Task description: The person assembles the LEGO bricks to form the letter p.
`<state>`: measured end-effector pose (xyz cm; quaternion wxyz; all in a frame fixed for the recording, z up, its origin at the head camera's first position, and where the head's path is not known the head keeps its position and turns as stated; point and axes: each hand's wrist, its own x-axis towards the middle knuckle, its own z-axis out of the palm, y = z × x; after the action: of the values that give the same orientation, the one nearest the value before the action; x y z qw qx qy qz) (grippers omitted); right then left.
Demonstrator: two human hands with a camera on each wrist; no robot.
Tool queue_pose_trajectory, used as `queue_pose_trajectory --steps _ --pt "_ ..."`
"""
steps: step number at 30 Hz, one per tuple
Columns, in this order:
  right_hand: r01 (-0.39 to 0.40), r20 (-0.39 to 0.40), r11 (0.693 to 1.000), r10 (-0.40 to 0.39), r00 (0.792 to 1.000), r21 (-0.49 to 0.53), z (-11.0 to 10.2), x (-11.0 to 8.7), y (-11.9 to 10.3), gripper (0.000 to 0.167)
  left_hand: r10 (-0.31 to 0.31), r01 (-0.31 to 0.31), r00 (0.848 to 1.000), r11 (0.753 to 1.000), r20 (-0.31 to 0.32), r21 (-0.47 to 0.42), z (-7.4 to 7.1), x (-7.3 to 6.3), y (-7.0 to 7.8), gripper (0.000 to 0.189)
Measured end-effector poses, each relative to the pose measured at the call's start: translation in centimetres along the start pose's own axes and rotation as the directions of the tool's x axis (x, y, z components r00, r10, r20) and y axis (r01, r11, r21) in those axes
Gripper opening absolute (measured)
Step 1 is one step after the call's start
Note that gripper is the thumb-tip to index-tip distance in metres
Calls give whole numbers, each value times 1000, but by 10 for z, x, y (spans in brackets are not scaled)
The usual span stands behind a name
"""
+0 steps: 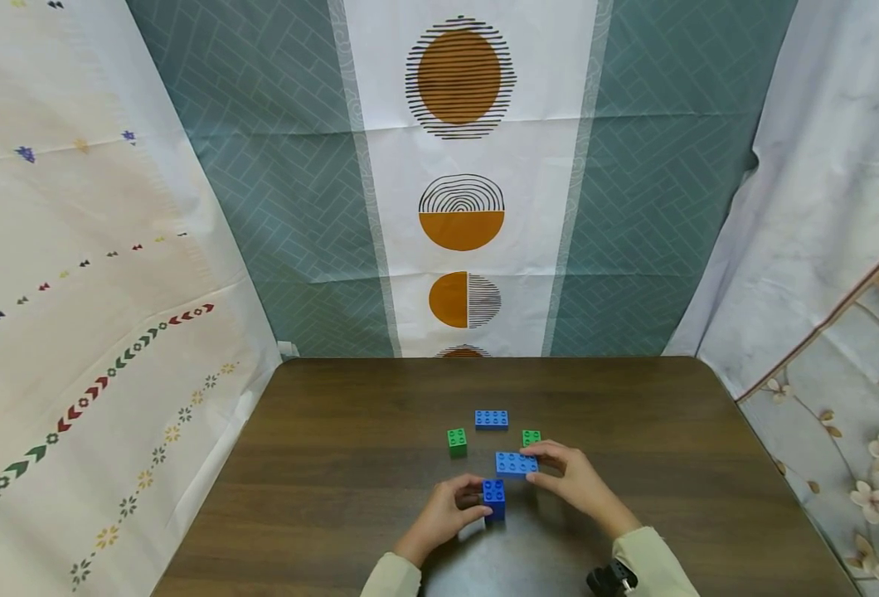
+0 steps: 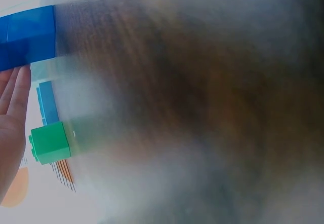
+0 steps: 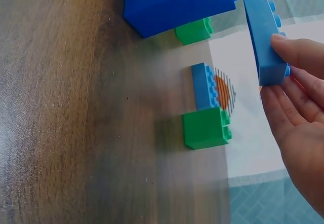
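Observation:
My left hand (image 1: 443,518) grips a dark blue stack of two toy building bricks (image 1: 494,500), thumb in front and fingers behind. The stack stands upright on the table, its studs on top. Just to the right and beyond it, my right hand (image 1: 570,477) pinches a lighter blue eight-stud brick (image 1: 516,464) by its right end. This brick (image 3: 264,44) is held above the table, level with the top of the stack and apart from it. In the left wrist view, fingertips touch the dark blue stack (image 2: 30,36); the thumb is out of sight.
Beyond my hands, a green brick (image 1: 457,443) stands on the left and another green brick (image 1: 531,437) on the right, partly covered by the lifted one. A blue eight-stud brick (image 1: 491,419) lies farther back between them. Patterned cloths hang around the brown table (image 1: 335,464).

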<state>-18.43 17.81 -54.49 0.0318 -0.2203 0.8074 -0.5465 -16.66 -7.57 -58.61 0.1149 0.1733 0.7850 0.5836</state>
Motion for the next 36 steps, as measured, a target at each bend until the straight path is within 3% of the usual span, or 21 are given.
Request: queue_pose_trajectory --steps 9,18,27,36 --pt "4 38 1000 -5 999 17 4 -6 -5 36 21 -21 1000 1000 2 1 1 1 0 29" --pt "95 49 994 -98 994 50 13 -11 -6 35 30 -30 1000 1000 6 7 -1 -8 29 27" --pt "119 55 991 -122 991 54 17 -11 -6 34 9 -9 1000 1000 3 5 1 2 -1 29" --pt "151 97 985 -159 982 84 20 -11 -7 35 26 -26 1000 999 10 27 2 3 -3 29"
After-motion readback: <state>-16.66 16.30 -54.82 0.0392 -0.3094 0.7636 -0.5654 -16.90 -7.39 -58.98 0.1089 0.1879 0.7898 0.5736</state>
